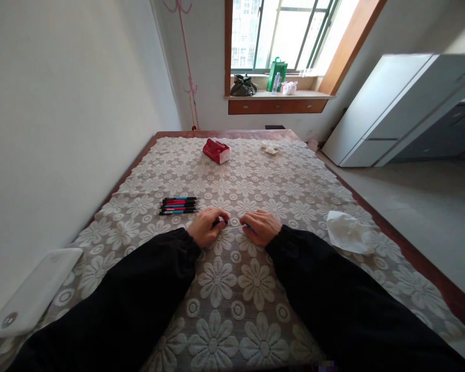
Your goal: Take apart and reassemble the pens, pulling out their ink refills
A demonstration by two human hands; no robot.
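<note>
Both hands rest on a lace flower-pattern tablecloth (256, 175), knuckles toward the camera, in black sleeves. My left hand (206, 225) pinches the dark barrel of a pen (220, 222). My right hand (262, 226) pinches the other end, with a thin pale piece (236, 227) of the pen stretched between the two hands. A row of several pens (178, 205) with red, blue and black barrels lies side by side just left of and beyond my left hand.
A crumpled white tissue (346, 232) lies to the right. A red tissue pack (216, 150) and a small white wad (270, 148) sit farther back. A white tablet-like slab (33, 292) lies at the left near the wall. A fridge (391, 108) stands at the right.
</note>
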